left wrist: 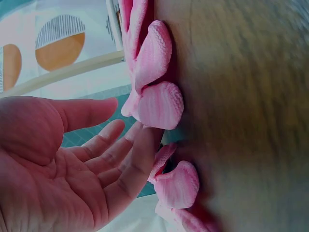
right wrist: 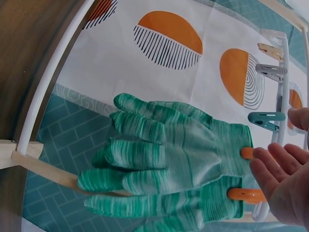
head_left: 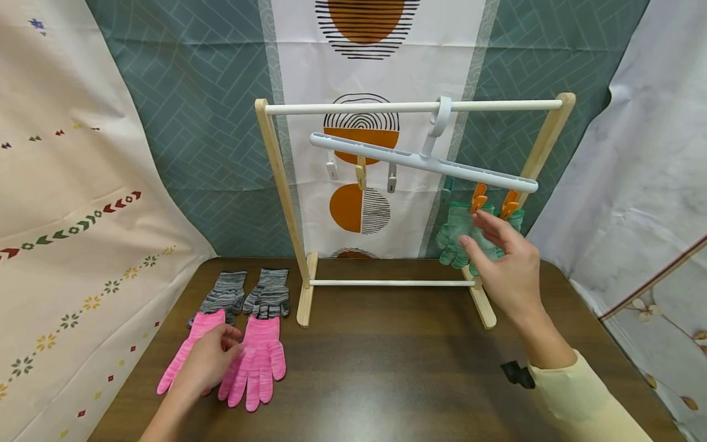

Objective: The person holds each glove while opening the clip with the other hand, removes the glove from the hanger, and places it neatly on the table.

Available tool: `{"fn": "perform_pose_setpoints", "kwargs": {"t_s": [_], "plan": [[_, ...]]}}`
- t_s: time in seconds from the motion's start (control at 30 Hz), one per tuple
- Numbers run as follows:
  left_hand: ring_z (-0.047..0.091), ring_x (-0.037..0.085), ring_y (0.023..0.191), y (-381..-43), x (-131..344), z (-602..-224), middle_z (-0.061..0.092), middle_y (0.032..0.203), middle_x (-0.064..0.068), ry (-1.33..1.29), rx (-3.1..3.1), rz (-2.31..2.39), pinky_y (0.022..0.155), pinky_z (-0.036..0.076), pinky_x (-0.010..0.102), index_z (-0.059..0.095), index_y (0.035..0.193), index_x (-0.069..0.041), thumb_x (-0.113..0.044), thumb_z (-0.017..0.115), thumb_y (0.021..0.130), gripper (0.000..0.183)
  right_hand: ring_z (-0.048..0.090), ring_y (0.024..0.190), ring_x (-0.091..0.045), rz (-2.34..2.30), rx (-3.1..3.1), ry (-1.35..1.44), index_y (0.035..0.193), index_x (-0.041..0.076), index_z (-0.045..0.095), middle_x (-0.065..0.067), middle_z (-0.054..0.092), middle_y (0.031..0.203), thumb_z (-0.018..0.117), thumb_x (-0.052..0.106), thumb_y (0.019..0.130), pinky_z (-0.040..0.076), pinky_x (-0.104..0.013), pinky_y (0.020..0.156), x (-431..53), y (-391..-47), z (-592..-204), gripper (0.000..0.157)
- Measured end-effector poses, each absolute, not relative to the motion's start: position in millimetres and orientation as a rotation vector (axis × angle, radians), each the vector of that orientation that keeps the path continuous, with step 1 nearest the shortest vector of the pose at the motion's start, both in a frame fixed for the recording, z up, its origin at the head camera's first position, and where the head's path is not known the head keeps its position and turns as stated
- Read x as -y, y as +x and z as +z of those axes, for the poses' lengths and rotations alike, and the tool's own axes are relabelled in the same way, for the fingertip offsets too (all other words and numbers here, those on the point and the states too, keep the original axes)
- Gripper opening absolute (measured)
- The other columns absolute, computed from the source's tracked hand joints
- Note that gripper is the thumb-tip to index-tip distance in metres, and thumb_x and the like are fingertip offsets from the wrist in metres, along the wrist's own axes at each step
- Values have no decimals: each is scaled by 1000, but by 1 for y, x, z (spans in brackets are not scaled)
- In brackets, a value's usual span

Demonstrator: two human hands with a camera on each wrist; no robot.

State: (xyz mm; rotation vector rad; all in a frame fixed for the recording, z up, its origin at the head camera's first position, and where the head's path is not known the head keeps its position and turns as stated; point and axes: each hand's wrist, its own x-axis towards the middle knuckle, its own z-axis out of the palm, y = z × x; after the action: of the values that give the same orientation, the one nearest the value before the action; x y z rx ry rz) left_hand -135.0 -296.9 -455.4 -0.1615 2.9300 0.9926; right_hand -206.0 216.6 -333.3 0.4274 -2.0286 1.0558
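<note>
My left hand [head_left: 208, 362] is over two pink knit gloves [head_left: 259, 362] at the front left of the table. Its fingers are loosely bent, and in the left wrist view the thumb stands apart from them, with nothing held between. To the right, my right hand [head_left: 510, 270] is raised beside the hanging green striped gloves [right wrist: 188, 150], fingers extended and holding nothing. Orange clips [head_left: 479, 197] pinch the green gloves' cuffs under one end of a white hanger [head_left: 381, 153]. The hanger slopes down toward that loaded end.
A wooden rack [head_left: 280, 190] with a white top rail [head_left: 353, 109] carries the hanger. Under the hanger are a white clip [head_left: 331, 167], a beige clip [head_left: 361, 174], a grey clip [head_left: 391, 179] and a teal clip [right wrist: 267, 118]. Grey fingerless gloves [head_left: 270, 288] lie behind the pink ones.
</note>
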Motion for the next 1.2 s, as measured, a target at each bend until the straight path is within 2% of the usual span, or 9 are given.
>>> {"fn": "perform_pose_setpoints", "kwargs": {"t_s": [0.1, 0.2, 0.43, 0.67, 1.0, 1.2], "plan": [[67, 26, 91, -134, 296, -454, 72, 100, 7, -148, -2966, 972, 80, 53, 49, 65, 123, 3, -11, 73, 99, 29, 70, 117, -15, 1033, 2032, 421, 140, 5, 69, -6, 74, 130, 85, 7, 91, 49, -17, 101, -219, -204, -334, 52], [66, 30, 97, -134, 295, -453, 72, 105, 10, -133, -3002, 961, 83, 53, 52, 64, 125, 3, -12, 75, 98, 33, 68, 117, -7, 1012, 2029, 414, 140, 5, 69, -7, 74, 130, 86, 7, 90, 47, -15, 101, -222, -203, -334, 52], [67, 29, 97, -134, 294, -448, 72, 117, 19, -88, -3033, 1034, 80, 53, 47, 62, 138, 0, -20, 79, 97, 49, 66, 116, 1, 994, 2018, 402, 138, 5, 70, -7, 74, 129, 87, 6, 89, 47, -15, 100, -226, -201, -335, 52], [72, 33, 101, -135, 291, -443, 69, 126, 26, -72, -3007, 1120, 83, 57, 52, 59, 146, -3, -31, 80, 98, 60, 62, 117, 7, 985, 2011, 400, 137, 2, 70, -10, 74, 130, 87, 4, 88, 45, -13, 101, -230, -199, -335, 52], [72, 32, 100, -136, 286, -439, 68, 128, 23, -97, -2999, 1174, 74, 57, 39, 58, 148, -7, -37, 80, 98, 63, 65, 117, 3, 993, 1974, 411, 138, 2, 70, -12, 74, 130, 86, 1, 87, 46, -14, 101, -234, -198, -331, 53], [71, 31, 100, -137, 281, -434, 70, 127, 19, -103, -3010, 1166, 76, 56, 39, 57, 150, -10, -46, 77, 98, 67, 68, 119, -8, 1028, 1966, 396, 139, 4, 70, -12, 73, 131, 86, 1, 88, 47, -15, 102, -233, -197, -327, 53]]}}
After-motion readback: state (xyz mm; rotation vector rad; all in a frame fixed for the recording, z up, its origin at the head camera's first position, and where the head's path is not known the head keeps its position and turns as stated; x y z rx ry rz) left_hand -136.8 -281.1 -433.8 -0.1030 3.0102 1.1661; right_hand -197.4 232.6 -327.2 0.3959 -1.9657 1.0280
